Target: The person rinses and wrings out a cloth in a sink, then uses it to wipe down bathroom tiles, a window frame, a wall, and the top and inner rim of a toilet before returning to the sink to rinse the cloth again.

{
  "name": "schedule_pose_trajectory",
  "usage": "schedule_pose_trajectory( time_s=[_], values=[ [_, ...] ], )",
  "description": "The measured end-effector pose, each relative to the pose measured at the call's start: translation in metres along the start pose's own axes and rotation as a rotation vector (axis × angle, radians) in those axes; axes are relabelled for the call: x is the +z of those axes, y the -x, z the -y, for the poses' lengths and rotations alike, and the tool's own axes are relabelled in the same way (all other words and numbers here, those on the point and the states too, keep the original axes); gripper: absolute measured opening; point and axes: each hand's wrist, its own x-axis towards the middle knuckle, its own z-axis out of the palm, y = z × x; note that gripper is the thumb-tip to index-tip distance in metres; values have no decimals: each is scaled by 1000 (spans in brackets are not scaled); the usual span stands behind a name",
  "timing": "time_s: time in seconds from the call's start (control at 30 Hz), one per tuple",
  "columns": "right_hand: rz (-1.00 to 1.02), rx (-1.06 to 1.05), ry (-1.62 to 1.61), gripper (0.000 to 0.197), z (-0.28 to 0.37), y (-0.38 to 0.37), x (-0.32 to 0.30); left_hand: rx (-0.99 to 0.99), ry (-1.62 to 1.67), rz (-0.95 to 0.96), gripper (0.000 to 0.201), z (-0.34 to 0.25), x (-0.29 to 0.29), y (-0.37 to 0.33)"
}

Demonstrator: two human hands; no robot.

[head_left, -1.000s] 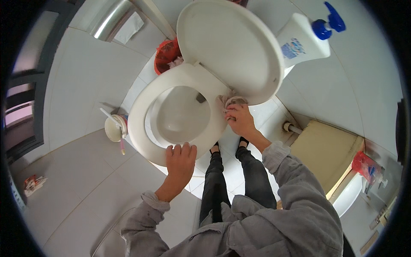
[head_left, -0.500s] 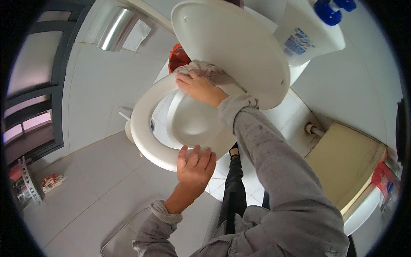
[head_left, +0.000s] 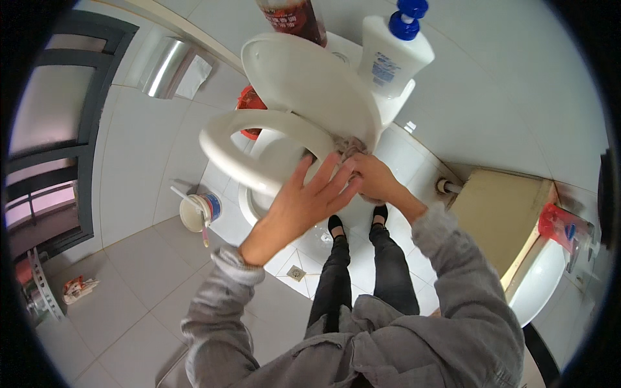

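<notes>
A white toilet seat (head_left: 223, 150) is raised partway over the bowl (head_left: 248, 205), and its white lid (head_left: 317, 74) stands up behind it. My right hand (head_left: 380, 181) is closed on a crumpled greyish-pink cloth (head_left: 352, 147), by the seat's right side near the hinge end. Just left of it, my left hand (head_left: 304, 204) is at the seat's near edge with its fingers spread and nothing in them. Its fingertips overlap the seat in view; whether they press on it I cannot tell.
A white pump bottle with a blue top (head_left: 396, 55) and a dark red bottle (head_left: 294, 19) stand on the tank. Behind the seat is a red-lined bin (head_left: 250, 100). A small bucket (head_left: 193, 215) stands at the left, a yellowish cabinet (head_left: 498, 226) at the right.
The seat has tilted up from the bowl. My right hand moved with the cloth from the seat's far side to its right side. My left hand moved up and right, its fingers spreading.
</notes>
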Motion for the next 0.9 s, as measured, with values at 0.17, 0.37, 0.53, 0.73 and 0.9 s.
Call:
schedule_pose_trajectory(
  time_s=[0.17,0.37,0.53,0.73,0.9],
  values=[
    [-355,73,-414,34,27,89,-31,-59,-51,-116,69,19,3,-69],
    [-646,225,-443,35,41,126,-17,-457,125,-298,86,14,37,-75],
    [-825,128,-332,33,93,107,-68,-550,152,-389,86,24,31,-64],
    [-902,-43,-320,32,148,95,-127,-639,623,-572,74,38,17,-76],
    [-901,-98,-196,28,181,80,-128,-682,1144,-784,65,47,12,-69]
  ],
)
